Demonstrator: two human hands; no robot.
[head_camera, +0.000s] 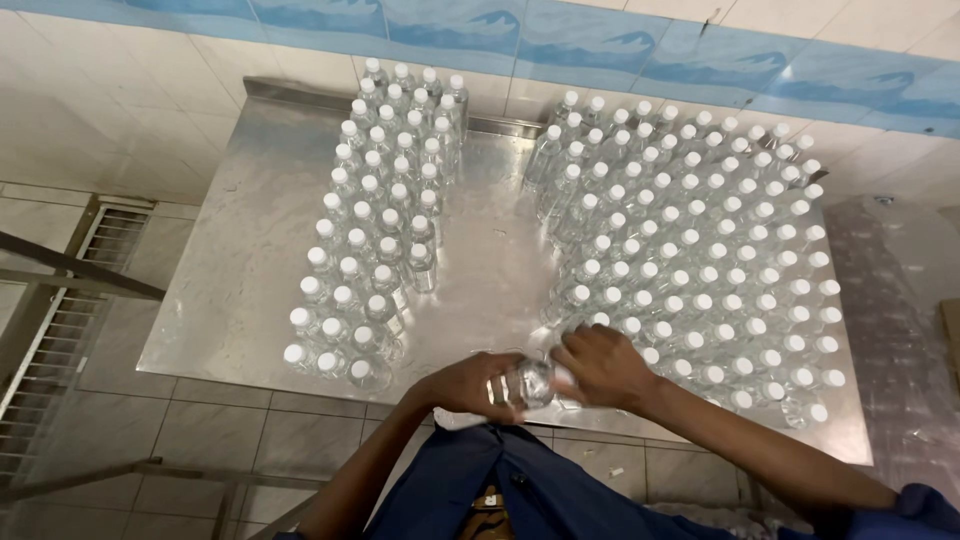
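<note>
Both hands close on one clear plastic bottle (528, 383) at the near edge of the desk, and the grip of each is wrapped round it: the left hand (470, 385) curls its fingers about the bottle's body from the left, while the right hand (600, 365) covers the end that carries the white cap, fingers folded down over it, so the cap itself is mostly hidden. The bottle lies tilted, almost on its side, between the two hands, just above the desk's near edge and about midway along it. From the head view the steel desk (250, 260) is a flat, shiny sheet with a raised lip along its far edge. On its left half stands a block of clear white-capped bottles (375, 240), upright in tight rows running from the far edge toward the near left corner. On the right half a larger block of the same bottles (700, 260) fills the desk out to the right edge. A bare strip of steel runs between the two blocks. Dark blue sleeves (520, 490) show below the hands.
</note>
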